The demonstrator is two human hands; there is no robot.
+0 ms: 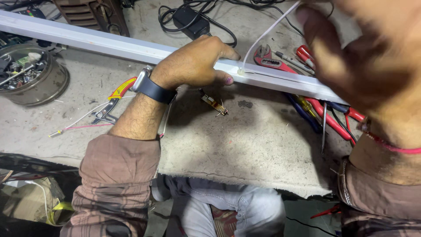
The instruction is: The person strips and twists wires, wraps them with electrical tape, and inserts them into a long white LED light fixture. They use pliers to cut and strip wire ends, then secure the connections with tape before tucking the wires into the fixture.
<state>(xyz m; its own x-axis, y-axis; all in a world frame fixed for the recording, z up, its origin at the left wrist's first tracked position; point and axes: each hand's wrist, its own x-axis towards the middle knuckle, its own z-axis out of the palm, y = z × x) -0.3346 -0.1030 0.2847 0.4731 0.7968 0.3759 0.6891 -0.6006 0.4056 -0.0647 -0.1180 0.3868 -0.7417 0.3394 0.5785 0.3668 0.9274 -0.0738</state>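
My left hand (195, 63) rests on a long white tube-light fixture (109, 43) that lies slantwise across the concrete bench, fingers curled over it, thumb pressed to its near side. A watch sits on that wrist. My right hand (355, 52) is raised close to the camera at the upper right, blurred, pinching a thin white wire (263, 36) that runs down into the fixture just right of my left hand. A small circuit board (214, 104) lies on the bench below my left hand.
A round metal tin (55, 85) of screws and parts stands at the left. Yellow-handled pliers (115, 98) and loose wires lie near my left forearm. Red pliers (274, 60) and screwdrivers (307, 56) lie behind the fixture. A black power adapter (189, 21) with cable sits at the back.
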